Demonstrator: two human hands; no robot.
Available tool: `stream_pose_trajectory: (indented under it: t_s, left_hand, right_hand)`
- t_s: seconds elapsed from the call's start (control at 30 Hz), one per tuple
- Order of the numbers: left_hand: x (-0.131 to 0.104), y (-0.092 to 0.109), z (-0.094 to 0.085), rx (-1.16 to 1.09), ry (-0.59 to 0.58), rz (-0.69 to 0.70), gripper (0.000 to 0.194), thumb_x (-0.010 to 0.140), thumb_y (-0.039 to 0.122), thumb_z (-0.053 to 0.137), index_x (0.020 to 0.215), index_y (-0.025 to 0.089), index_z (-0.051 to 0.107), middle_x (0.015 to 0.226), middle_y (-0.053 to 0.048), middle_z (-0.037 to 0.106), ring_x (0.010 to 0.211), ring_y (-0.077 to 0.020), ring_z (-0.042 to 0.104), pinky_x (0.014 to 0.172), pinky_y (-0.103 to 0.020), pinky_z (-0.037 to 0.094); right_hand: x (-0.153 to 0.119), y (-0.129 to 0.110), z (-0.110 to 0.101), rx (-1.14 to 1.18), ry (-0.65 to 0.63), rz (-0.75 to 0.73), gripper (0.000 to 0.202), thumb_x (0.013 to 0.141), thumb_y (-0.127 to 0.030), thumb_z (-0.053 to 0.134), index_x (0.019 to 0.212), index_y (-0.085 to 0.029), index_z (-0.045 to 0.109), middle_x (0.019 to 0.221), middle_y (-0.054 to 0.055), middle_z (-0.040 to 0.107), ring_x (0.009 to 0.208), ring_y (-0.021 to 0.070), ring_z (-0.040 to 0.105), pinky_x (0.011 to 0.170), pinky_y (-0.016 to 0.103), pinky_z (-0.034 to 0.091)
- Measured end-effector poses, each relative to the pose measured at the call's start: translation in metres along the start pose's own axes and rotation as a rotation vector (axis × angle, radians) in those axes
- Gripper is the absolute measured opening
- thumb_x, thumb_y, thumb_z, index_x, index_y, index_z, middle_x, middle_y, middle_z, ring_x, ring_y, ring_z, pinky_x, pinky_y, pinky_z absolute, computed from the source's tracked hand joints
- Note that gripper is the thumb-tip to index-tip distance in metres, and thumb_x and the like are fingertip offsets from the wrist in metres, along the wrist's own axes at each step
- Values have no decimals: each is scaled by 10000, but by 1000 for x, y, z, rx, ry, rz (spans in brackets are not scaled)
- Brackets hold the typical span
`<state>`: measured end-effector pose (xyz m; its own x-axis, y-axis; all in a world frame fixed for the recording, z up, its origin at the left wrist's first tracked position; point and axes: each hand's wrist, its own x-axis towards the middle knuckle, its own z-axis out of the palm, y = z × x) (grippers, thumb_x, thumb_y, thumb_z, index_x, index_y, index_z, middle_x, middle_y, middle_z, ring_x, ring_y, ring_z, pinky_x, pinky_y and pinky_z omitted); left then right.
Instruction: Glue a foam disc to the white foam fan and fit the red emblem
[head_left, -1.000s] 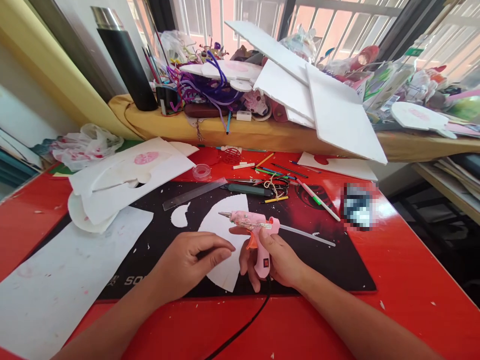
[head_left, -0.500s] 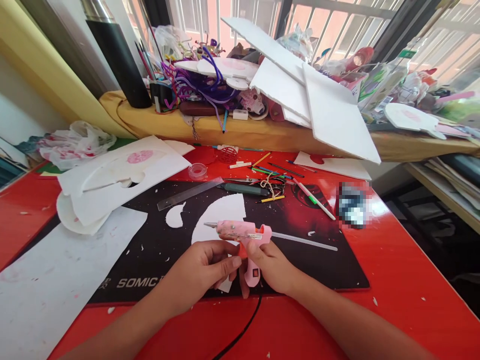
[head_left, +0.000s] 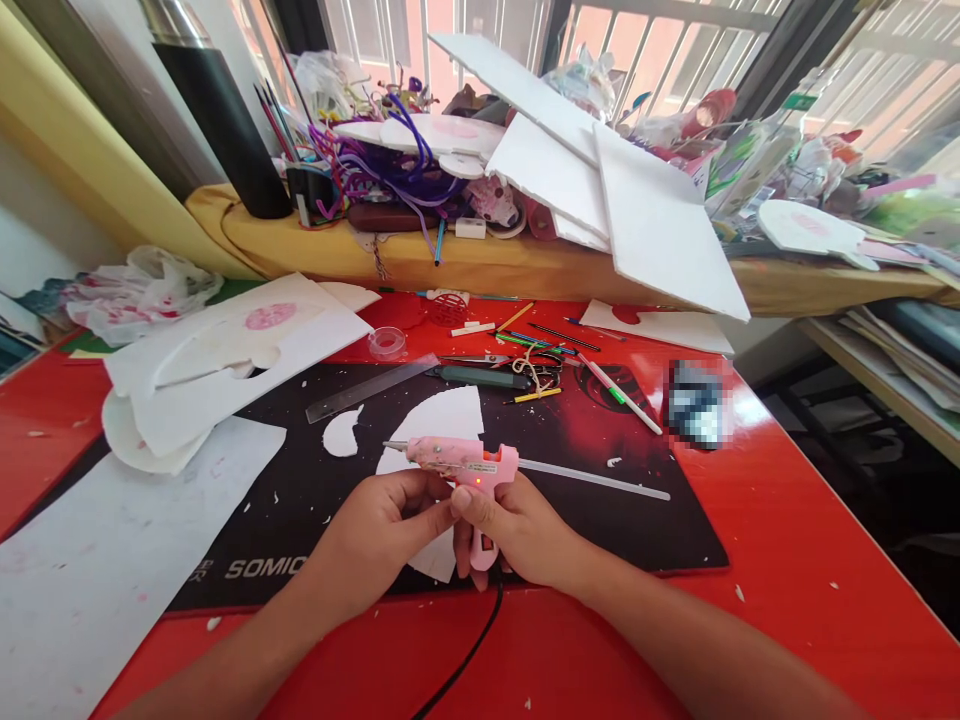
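A pink hot glue gun [head_left: 461, 458] points left above the black desk mat, with a small orange light lit on its side. My right hand [head_left: 529, 535] is closed round its grip, the thumb along the side. My left hand [head_left: 386, 520] is closed at the front underside of the gun, its thumb by the trigger area; some of its fingers are hidden. From the gun's back a clear glue stick [head_left: 600, 480] sticks out to the right. A black cord [head_left: 472, 655] runs down from the grip. Beneath lies a white foam board piece [head_left: 450, 410], partly covered by the gun and hands.
On the mat [head_left: 637, 535] lie a clear ruler [head_left: 371, 390], a foam scrap [head_left: 343, 433], a dark green cutter [head_left: 480, 377], scissors [head_left: 551, 370] and pens. Foam boards [head_left: 187, 390] are stacked at left. More boards [head_left: 667, 220] lean over the crowded sill, beside a black flask [head_left: 225, 125].
The glue gun and both hands have shifted slightly left in view. My right thumb has moved forward along the gun, and the orange light now shows. The whole view has drifted a little.
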<state>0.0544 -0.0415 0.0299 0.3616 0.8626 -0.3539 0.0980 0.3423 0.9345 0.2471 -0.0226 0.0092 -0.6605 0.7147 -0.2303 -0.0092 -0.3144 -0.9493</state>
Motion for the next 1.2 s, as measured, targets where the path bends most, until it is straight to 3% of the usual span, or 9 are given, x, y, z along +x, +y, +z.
stream_pose_trajectory:
  t_s: [0.1, 0.2, 0.37, 0.53, 0.77, 1.0, 1.2]
  left_hand:
    - [-1, 0, 0, -29, 2, -4, 415, 844, 630, 802, 872, 217, 767, 740, -50, 794, 809, -275, 769, 768, -344, 590]
    - [-1, -1, 2, -64, -9, -7, 437, 849, 654, 787, 878, 219, 763, 719, -43, 775, 712, -247, 743, 732, -352, 593]
    - [2, -3, 6, -60, 36, 4, 528, 798, 711, 805, 864, 190, 749, 622, -20, 701, 480, -134, 536, 472, -262, 431]
    - [3, -2, 6, -221, -82, 25, 501, 863, 663, 782, 868, 165, 721, 724, -78, 759, 611, -182, 690, 570, -281, 500]
    - [4, -3, 11, -235, -68, 31, 500, 828, 659, 816, 810, 182, 668, 684, -52, 740, 569, -166, 661, 553, -284, 506]
    - [2, -9, 15, -156, -58, 50, 427, 913, 603, 737, 851, 186, 671, 697, -59, 764, 534, -126, 572, 542, -262, 453]
    - [0, -10, 12, -115, -41, 43, 424, 914, 602, 731, 869, 185, 671, 716, -56, 758, 530, -116, 531, 536, -257, 443]
  right_hand:
    - [1, -1, 1, 9, -6, 11, 712, 957, -800, 575, 1154, -133, 728, 621, 12, 668, 448, 133, 609, 416, 202, 434]
    - [0, 3, -2, 19, -7, 21, 721, 949, -824, 556, 1049, -129, 719, 649, 29, 686, 464, 136, 638, 407, 194, 405]
    - [0, 10, -8, 18, -49, 33, 744, 971, -835, 496, 812, -130, 674, 679, 62, 699, 482, 132, 663, 357, 165, 361]
    - [2, 14, -11, 64, -59, 8, 786, 990, -833, 448, 705, -129, 651, 623, 70, 682, 408, 110, 590, 348, 176, 381]
    - [2, 14, -10, 60, -109, -9, 813, 1009, -831, 399, 704, -126, 667, 611, 80, 686, 399, 118, 581, 386, 200, 401]
    - [3, 17, -9, 74, -109, 0, 812, 996, -838, 429, 817, -106, 731, 586, 60, 674, 369, 115, 552, 399, 214, 438]
    - [2, 15, -10, 56, -104, 2, 794, 1009, -820, 436, 680, -132, 655, 565, 49, 642, 371, 113, 560, 392, 209, 429]
